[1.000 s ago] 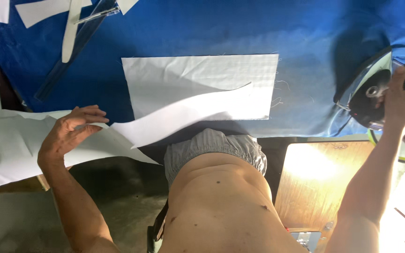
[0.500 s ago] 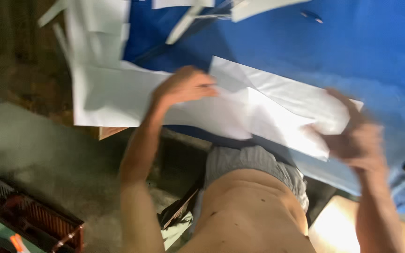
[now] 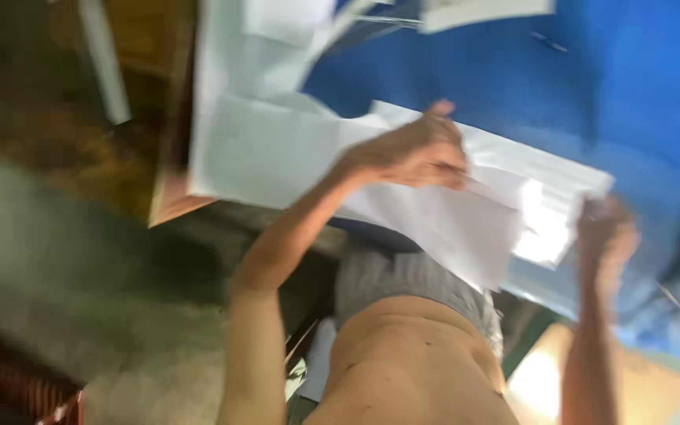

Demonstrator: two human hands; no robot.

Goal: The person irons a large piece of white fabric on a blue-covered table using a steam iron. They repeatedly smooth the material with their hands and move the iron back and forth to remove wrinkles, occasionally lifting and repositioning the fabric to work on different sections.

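While the head camera had swung left since a sec ago, the view blurred and more of the floor [image 3: 64, 267] showed. The left hand [image 3: 415, 153], which 1 s ago lay flat on loose white paper at the worktop's near edge, was now laid over the big white paper sheet [image 3: 442, 224], fingers curled down on it, thumb side towards the body; whether it pinched or only pressed, couldn't tell. The right hand [image 3: 604, 236], earlier up by a dark machine at the far right, had come across and now gripped the sheet's right corner, fingers closed round it, approx. The sheet sat on the blue cloth [image 3: 592, 86] at the near edge, partly overhanging. So both hands had the sheet between them, i.e. it looked mid-handling, not at rest. More white paper pieces [image 3: 269, 142] lay to the left, overlapping the worktop edge.
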